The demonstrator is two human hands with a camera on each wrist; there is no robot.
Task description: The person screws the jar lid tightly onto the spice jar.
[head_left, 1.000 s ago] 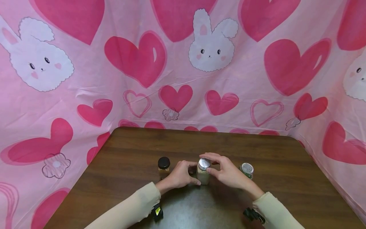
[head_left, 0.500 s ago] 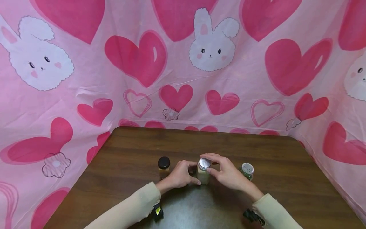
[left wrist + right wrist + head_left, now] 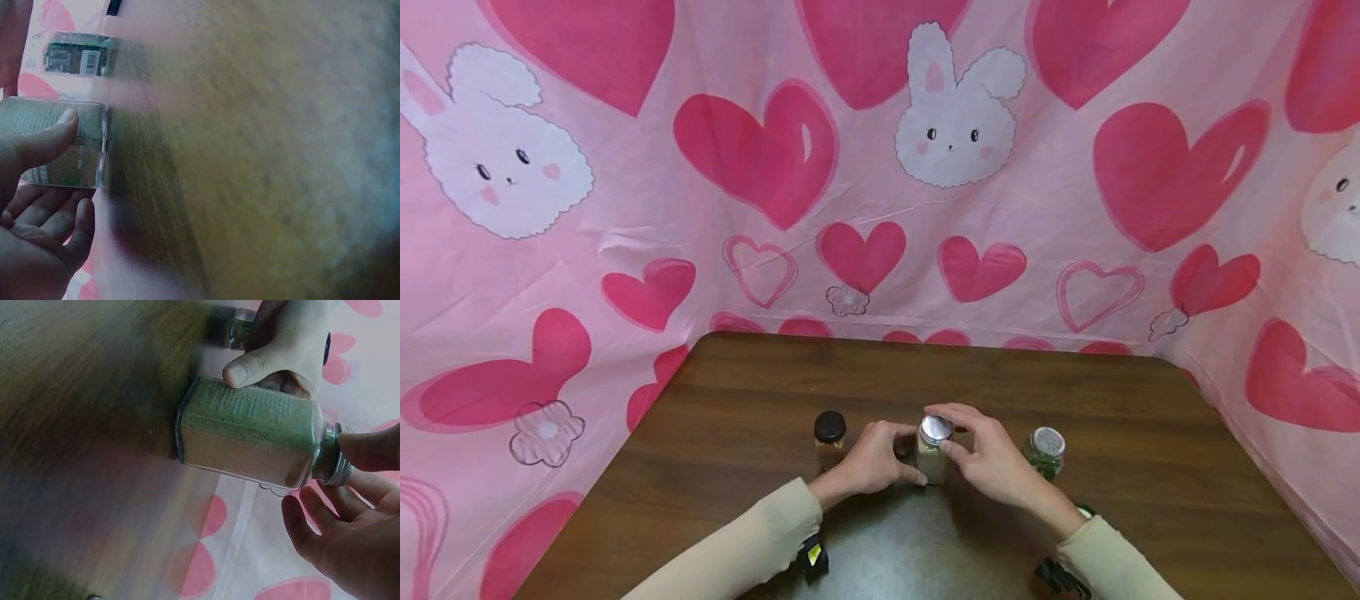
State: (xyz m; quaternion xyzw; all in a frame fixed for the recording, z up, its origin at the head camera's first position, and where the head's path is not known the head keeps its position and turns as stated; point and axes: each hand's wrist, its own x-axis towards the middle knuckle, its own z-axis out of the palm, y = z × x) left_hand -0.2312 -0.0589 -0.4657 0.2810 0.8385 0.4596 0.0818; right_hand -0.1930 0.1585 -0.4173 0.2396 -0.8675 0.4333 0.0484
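Silvery metal tops the square glass jar of tan powder (image 3: 933, 467), upright on the brown worktop (image 3: 760, 383) at lower centre of the head view. The left hand (image 3: 871, 462) pinches its body, the right hand (image 3: 996, 458) pinches its lid (image 3: 936, 429). In frame, a black-lidded glass jar (image 3: 831, 430) stands left, a silver-lidded glass jar of green flakes (image 3: 1041, 457) right.

The left hand (image 3: 36, 240) holds a clear, printed jar (image 3: 84, 147), thumb on one side, base against the desk (image 3: 250, 156). A second jar (image 3: 74, 56), bearing a barcode, sits farther right, apart; pink-and-white cloth (image 3: 39, 86) shows behind.
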